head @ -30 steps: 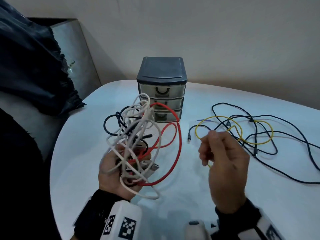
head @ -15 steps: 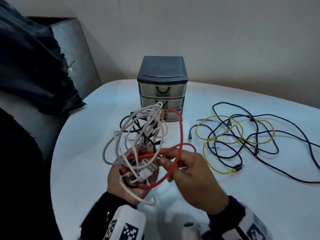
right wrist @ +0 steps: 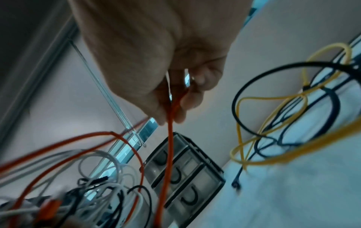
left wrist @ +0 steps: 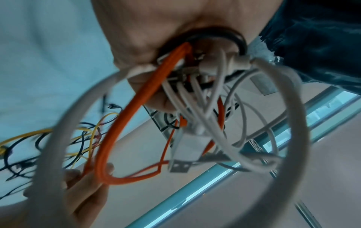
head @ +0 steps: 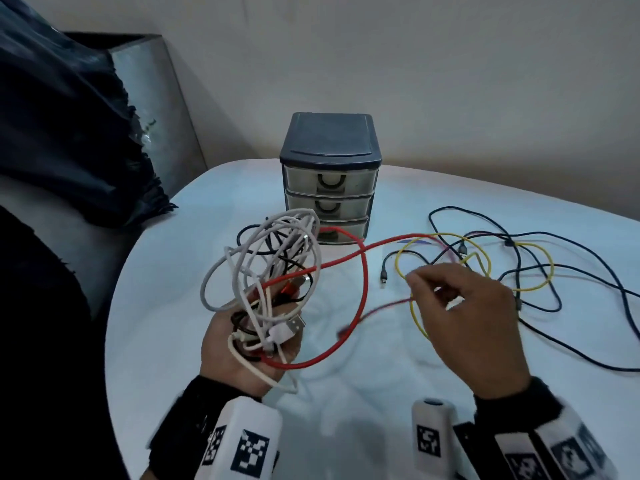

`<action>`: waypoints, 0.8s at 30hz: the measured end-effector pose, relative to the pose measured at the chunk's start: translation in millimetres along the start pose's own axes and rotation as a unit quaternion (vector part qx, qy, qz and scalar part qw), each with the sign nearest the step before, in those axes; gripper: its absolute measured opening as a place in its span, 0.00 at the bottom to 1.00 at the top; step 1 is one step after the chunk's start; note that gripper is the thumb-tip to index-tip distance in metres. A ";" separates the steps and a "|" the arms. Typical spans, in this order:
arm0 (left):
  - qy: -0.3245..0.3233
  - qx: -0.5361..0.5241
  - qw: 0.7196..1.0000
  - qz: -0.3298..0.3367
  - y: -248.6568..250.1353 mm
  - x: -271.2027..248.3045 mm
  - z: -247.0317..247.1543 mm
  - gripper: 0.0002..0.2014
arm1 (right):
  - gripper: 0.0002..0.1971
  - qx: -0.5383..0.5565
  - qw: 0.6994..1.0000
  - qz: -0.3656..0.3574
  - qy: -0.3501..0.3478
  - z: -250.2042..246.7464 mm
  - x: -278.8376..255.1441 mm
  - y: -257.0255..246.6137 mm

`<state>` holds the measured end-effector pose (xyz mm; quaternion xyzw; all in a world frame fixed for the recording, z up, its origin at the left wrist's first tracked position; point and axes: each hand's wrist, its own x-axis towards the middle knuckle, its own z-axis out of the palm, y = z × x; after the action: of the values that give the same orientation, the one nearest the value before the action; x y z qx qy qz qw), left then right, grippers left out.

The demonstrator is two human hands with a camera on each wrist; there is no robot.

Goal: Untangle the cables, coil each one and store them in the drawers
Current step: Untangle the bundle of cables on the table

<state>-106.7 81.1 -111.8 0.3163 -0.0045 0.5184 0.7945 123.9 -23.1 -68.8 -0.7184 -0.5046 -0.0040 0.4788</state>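
My left hand (head: 263,327), palm up, grips a tangle of white cables (head: 242,268), black cable and a red cable (head: 364,289) above the white table (head: 156,306). A white USB plug (head: 287,329) lies on top of the bundle. My right hand (head: 426,282) is to the right of it and pinches a strand of the red cable (right wrist: 173,104) between thumb and fingers, drawn out sideways from the tangle. The grey three-drawer unit (head: 330,178) stands behind, all drawers closed. In the left wrist view the red cable (left wrist: 121,123) loops past the USB plug (left wrist: 183,154).
Yellow cable (head: 533,271) and long black cables (head: 588,271) lie loosely tangled on the table's right side, under and behind my right hand. A dark cloth (head: 69,133) drapes over grey furniture at left. The table's rounded edge (head: 114,323) curves along the left.
My right hand went from mid-air to the bundle, took hold of the red cable, and has now pulled a strand of it out to the right. The left hand keeps holding the tangle.
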 end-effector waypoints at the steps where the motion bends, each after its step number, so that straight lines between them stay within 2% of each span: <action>1: 0.032 0.015 0.998 -0.044 4.2 -1.8 9.9 0.30 | 0.05 0.002 1.000 0.002 -0.007 1.5 -2.5 -2.2; 2: 0.049 0.045 0.993 -0.100 0.3 5.9 12.0 0.28 | 0.04 0.004 1.000 0.006 -0.003 2.1 -4.2 -4.0; 3: 0.106 -0.001 0.976 -0.191 1.7 6.4 16.5 0.26 | 0.05 0.009 1.000 0.010 0.009 1.9 -4.9 -5.4; 4: 0.144 -0.030 0.968 -0.202 1.4 7.1 9.6 0.23 | 0.05 0.021 0.999 0.014 0.028 1.2 -4.9 -7.1; 5: 0.174 -0.034 0.964 -0.200 7.7 6.6 17.0 0.18 | 0.06 0.041 0.998 0.016 0.050 0.2 -4.7 -9.2; 7: 0.188 -0.037 0.964 -0.184 11.4 9.5 29.8 0.07 | 0.06 0.087 0.992 0.006 0.095 -2.0 -5.4 -16.8; 8: 0.192 -0.022 0.964 -0.184 9.8 11.0 30.2 0.08 | 0.05 0.108 0.988 -0.004 0.112 -3.1 -6.3 -22.6; 11: 0.178 0.094 0.967 -0.159 5.6 12.6 32.4 0.23 | 0.03 0.167 0.976 -0.025 0.138 -6.6 -11.3 -38.5; 14: 0.168 0.216 0.957 -0.093 -5.7 8.5 38.7 0.17 | 0.03 0.185 0.973 -0.055 0.129 -9.2 -16.6 -53.3; 18: 0.136 0.345 0.926 -0.070 -13.7 4.1 42.2 0.23 | 0.03 0.153 0.977 -0.118 0.095 -3.8 -24.0 -67.4; 21: 0.107 0.425 0.896 -0.067 -18.2 0.1 46.5 0.15 | 0.03 0.142 0.977 -0.142 0.068 5.1 -26.3 -67.6; 23: 0.099 0.436 0.892 -0.064 -20.2 -1.6 52.5 0.07 | 0.03 0.135 0.979 -0.143 0.054 8.5 -25.2 -64.5; 24: 0.089 0.438 0.892 -0.065 -20.8 -2.1 54.5 0.07 | 0.03 0.133 0.980 -0.140 0.048 9.0 -24.0 -62.2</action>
<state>-73.0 46.3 -79.3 0.5841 0.3147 0.4407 0.6046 62.5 -32.2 -42.9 -0.5692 -0.5725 -0.0383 0.5888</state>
